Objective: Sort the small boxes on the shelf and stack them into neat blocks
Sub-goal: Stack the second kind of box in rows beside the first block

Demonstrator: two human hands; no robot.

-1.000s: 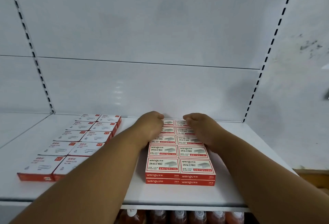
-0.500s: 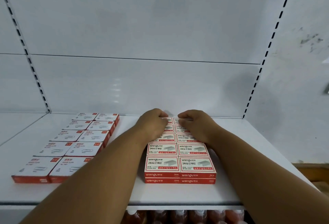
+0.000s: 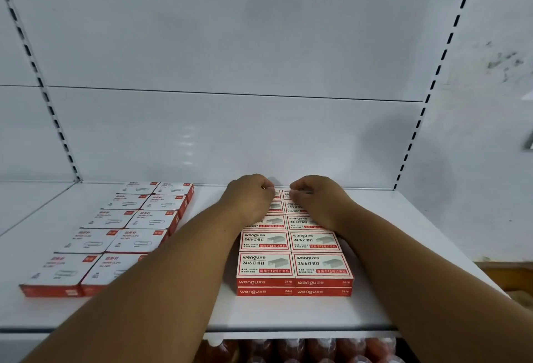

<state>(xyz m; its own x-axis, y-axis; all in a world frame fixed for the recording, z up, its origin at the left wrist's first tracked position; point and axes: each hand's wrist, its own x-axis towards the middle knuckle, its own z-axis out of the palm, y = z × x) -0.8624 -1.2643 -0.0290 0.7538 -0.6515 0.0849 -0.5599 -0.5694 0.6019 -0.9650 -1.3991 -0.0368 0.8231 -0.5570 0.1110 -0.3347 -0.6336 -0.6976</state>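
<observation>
A two-column, two-layer block of red-and-white staple boxes lies on the white shelf, right of centre. Both my hands reach to its far end. My left hand sits over the rear of the left column with its fingers curled down on the back boxes. My right hand does the same on the right column. The fingertips are hidden, so the rearmost boxes are mostly covered. A flat block of white paper-clip boxes with red sides lies to the left, partly behind my left forearm.
The shelf's white back panel rises just behind the hands, with slotted uprights at both sides. Red-capped bottles stand on the level below. Bare shelf surface shows between the two blocks and along the front edge.
Both hands have slid a little farther back along the staple block and closer together. The boxes look unmoved; the view shifted slightly.
</observation>
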